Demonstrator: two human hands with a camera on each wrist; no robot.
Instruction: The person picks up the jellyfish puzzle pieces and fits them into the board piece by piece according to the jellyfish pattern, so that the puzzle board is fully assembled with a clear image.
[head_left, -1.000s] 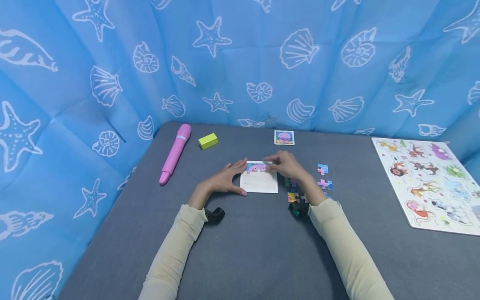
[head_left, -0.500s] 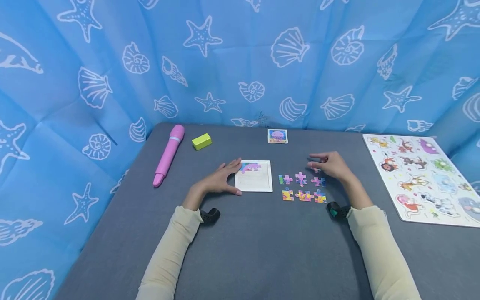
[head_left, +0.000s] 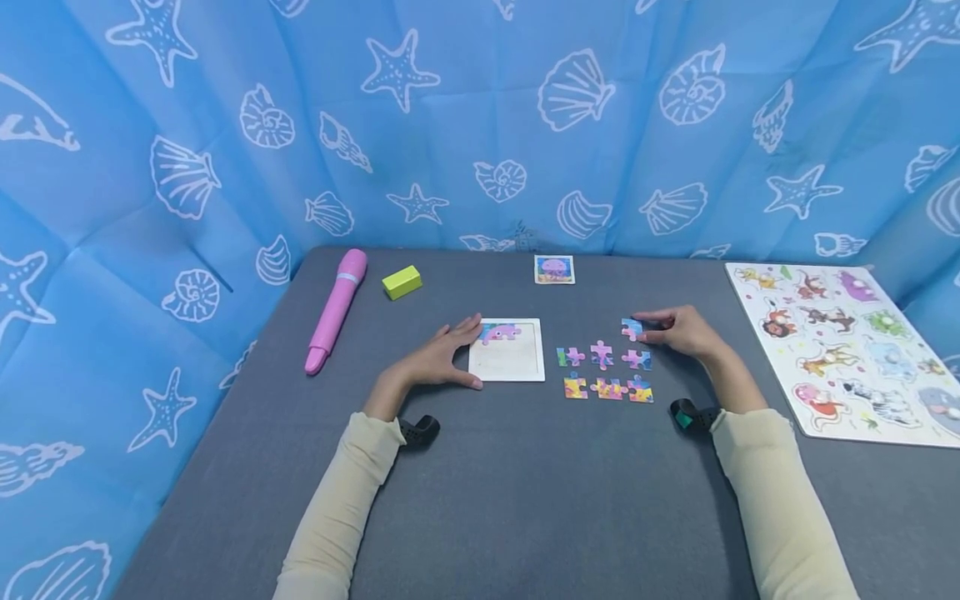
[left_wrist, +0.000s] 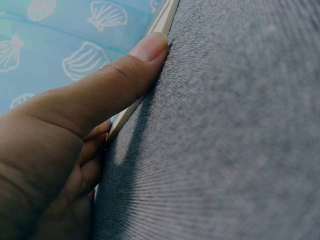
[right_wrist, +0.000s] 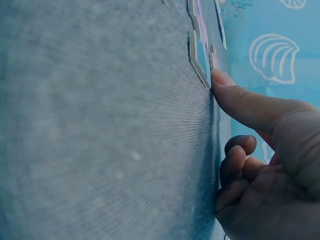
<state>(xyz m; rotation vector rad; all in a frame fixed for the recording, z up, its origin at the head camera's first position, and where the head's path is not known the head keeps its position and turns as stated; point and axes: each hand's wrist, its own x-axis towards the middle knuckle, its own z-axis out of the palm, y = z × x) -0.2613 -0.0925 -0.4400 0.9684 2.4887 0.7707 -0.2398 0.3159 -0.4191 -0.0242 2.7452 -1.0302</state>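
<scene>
A square white puzzle tray point(head_left: 506, 367) lies on the table, with joined pieces of a pink sea creature point(head_left: 500, 332) along its top left. My left hand point(head_left: 442, 358) holds the tray's left side, thumb by the near corner and fingers by the far one. In the left wrist view the thumb point(left_wrist: 150, 47) presses the tray's pale edge. To the right, my right hand point(head_left: 682, 331) pinches a blue and pink puzzle piece point(head_left: 631, 328) at its right edge between thumb and index finger. The right wrist view has the thumb point(right_wrist: 222, 80) at a piece, other fingers curled.
Several loose puzzle pieces point(head_left: 602, 354) lie in rows right of the tray. Behind is a small jellyfish picture point(head_left: 554, 269). A pink pen-shaped toy point(head_left: 336, 312) and a yellow-green block point(head_left: 402, 282) lie back left. An animal puzzle board point(head_left: 847, 350) lies at right.
My right hand has moved from the tray rightward to the loose piece at the top right and taken it between thumb and finger. The left hand has stayed at the tray.
</scene>
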